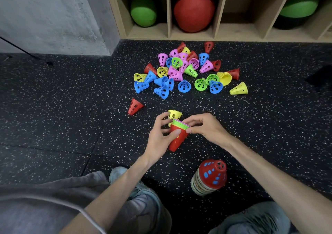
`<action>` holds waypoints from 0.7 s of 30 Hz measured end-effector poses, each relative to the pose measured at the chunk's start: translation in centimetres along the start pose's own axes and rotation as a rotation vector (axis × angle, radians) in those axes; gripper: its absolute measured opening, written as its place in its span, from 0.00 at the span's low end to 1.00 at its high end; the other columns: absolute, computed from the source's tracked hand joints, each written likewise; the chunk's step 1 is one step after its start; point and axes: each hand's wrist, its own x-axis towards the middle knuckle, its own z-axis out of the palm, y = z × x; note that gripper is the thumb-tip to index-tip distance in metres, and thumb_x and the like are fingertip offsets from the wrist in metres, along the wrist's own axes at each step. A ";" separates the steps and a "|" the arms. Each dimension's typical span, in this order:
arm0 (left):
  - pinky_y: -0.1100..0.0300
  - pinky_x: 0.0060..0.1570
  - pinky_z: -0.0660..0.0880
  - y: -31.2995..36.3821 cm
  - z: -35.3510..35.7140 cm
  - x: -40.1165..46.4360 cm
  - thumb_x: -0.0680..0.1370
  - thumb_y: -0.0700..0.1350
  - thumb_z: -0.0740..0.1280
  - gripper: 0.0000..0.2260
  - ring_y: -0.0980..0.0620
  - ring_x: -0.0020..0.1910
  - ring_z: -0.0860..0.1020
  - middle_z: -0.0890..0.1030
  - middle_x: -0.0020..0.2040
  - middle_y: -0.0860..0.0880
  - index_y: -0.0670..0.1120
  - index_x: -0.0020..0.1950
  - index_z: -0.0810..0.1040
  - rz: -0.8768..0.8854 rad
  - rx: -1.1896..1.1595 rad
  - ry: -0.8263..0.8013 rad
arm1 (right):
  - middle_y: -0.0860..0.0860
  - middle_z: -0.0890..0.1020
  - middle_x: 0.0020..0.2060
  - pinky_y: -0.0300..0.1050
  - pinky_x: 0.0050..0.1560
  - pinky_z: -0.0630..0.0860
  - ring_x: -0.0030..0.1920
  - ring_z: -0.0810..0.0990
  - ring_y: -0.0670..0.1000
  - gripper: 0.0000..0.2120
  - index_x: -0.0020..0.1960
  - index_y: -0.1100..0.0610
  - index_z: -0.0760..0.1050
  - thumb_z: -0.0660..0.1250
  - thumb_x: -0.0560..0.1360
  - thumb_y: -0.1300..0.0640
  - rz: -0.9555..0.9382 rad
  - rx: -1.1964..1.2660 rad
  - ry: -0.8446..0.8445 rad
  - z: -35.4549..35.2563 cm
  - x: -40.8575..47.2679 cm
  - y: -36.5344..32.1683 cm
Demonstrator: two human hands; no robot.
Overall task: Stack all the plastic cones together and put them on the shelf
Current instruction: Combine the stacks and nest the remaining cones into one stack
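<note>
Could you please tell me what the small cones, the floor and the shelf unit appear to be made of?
Cones: thin, moulded plastic with a slight sheen; uniform bright colours, punched holes, and they nest tightly in the stack.
Floor: probably rubber gym matting; matt black with pale flecks and a visible tile seam.
Shelf unit: looks like unfinished fibreboard or similar wood board; flat tan, no visible grain.

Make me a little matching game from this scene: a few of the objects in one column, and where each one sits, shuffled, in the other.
Things:
1. big red ball
2. lone red perforated plastic cone
3. tall stack of cones topped by a red cone
4. small nested stack with a red outer cone

Places:
A. held in both hands
B. in a shelf compartment
C. lying on the floor, left of the hands
D. standing on the floor near the right forearm

Pairs: 1-B, 2-C, 3-D, 4-A
</note>
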 end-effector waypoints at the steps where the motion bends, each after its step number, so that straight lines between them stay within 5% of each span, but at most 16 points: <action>1: 0.57 0.50 0.83 -0.1 0.2 -0.1 0.76 0.44 0.76 0.29 0.51 0.54 0.83 0.78 0.65 0.50 0.57 0.74 0.69 -0.007 -0.009 -0.032 | 0.47 0.88 0.44 0.38 0.52 0.78 0.50 0.84 0.43 0.15 0.53 0.49 0.85 0.75 0.73 0.67 -0.001 0.004 -0.003 0.1 0.2 0.0; 6: 0.62 0.51 0.81 -0.7 0.4 0.1 0.74 0.43 0.79 0.31 0.53 0.56 0.83 0.80 0.65 0.48 0.54 0.73 0.71 0.015 -0.022 -0.008 | 0.47 0.88 0.46 0.40 0.55 0.80 0.52 0.85 0.44 0.14 0.54 0.51 0.85 0.73 0.74 0.66 0.004 0.001 -0.076 0.1 1.4 0.4; 11: 0.70 0.51 0.76 -1.2 0.1 0.7 0.73 0.42 0.79 0.28 0.62 0.57 0.80 0.80 0.65 0.52 0.49 0.71 0.75 0.025 0.010 0.032 | 0.48 0.87 0.45 0.32 0.47 0.76 0.47 0.82 0.40 0.11 0.57 0.59 0.85 0.70 0.76 0.68 0.042 0.000 -0.138 -0.1 3.0 0.6; 14: 0.70 0.50 0.76 -1.6 0.2 1.3 0.73 0.43 0.80 0.27 0.64 0.54 0.80 0.81 0.63 0.54 0.50 0.70 0.76 0.012 0.005 0.092 | 0.56 0.86 0.44 0.37 0.47 0.77 0.45 0.81 0.46 0.10 0.55 0.54 0.86 0.69 0.78 0.64 0.072 -0.019 -0.130 -0.4 4.5 0.8; 21: 0.72 0.48 0.74 -3.7 -0.2 2.4 0.72 0.45 0.80 0.25 0.66 0.52 0.78 0.80 0.59 0.61 0.56 0.66 0.76 -0.060 0.020 0.193 | 0.46 0.84 0.56 0.49 0.60 0.79 0.56 0.81 0.47 0.14 0.59 0.44 0.82 0.67 0.80 0.60 0.131 -0.137 0.024 -1.3 10.2 4.0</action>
